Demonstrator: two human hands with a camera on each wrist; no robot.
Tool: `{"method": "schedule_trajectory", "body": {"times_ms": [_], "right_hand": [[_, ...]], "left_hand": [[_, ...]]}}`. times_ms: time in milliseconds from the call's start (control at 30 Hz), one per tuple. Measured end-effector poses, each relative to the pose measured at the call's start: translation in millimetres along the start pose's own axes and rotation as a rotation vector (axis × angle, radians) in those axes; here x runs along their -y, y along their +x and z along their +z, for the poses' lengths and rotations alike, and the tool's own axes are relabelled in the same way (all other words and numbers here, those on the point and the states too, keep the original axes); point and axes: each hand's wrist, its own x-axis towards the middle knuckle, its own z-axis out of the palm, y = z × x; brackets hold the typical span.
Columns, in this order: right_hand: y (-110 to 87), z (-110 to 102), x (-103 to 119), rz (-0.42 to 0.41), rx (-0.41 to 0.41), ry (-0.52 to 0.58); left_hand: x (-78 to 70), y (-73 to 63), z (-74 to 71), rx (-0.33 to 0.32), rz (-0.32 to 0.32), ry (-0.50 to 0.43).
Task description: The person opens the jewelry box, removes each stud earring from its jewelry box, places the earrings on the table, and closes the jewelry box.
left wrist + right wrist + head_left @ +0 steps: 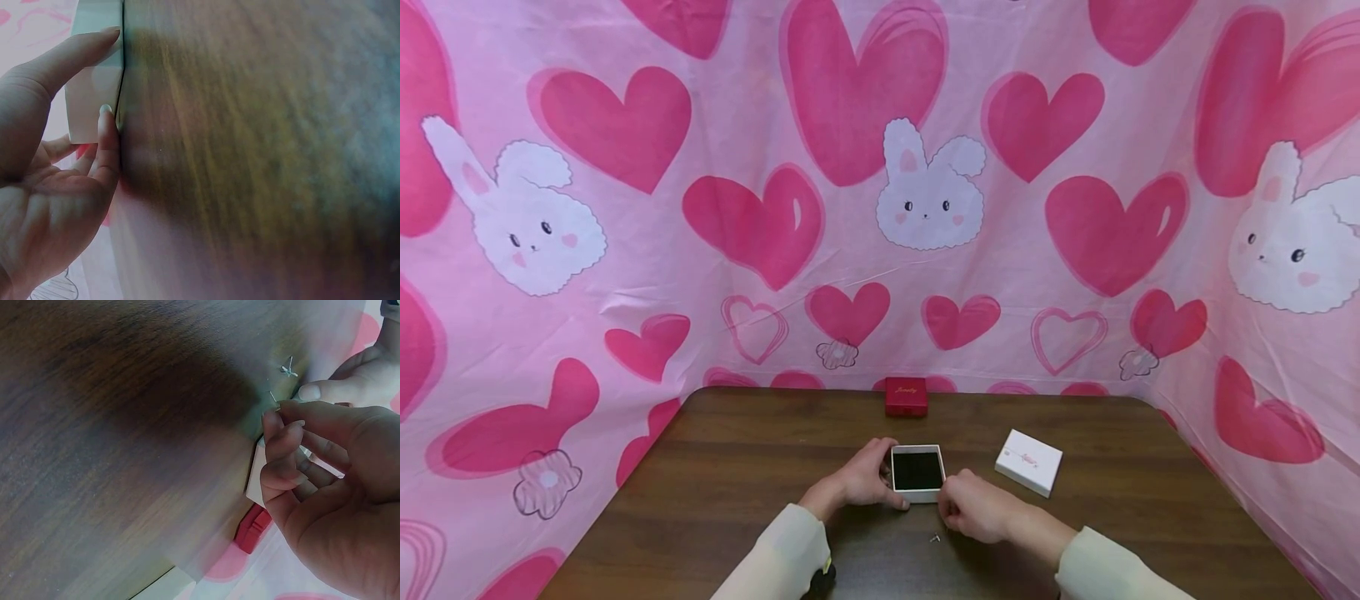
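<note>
On a brown wood-grain table (760,442), two bare hands are meeting around an open, square white box with a black insert (919,497).
The left hand (867,477) is curving along the box's left side, its thumb bracing the near corner; the right hand (973,505), its fingers curled in, is pinching a thin silvery metal pin (272,397) between thumb and forefinger, while a small silvery bow-shaped piece (935,538) is lying just nearer.

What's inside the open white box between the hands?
A black pad fills the open white box, and I see nothing lying on it. Whatever is under the pad is covered, and the right hand hides a bit of the box's side.
</note>
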Motion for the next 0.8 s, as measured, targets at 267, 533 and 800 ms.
{"method": "schedule_trajectory", "body": {"times_ms": [267,533,800], "right_hand": [[-1.4,-1.9,-0.8,0.007,0.058,0.003],[-1.6,-1.0,-1.2,-0.008,0.078,0.026],[-2.5,-1.6,-1.1,0.003,0.079,0.01]], "left_hand": [[-0.3,0.7,-0.2,0.006,-0.017,0.004],[1.2,1.2,-0.1,0.01,-0.025,0.008],[0.6,0.8,0.3,0.005,-0.007,0.009]]}}
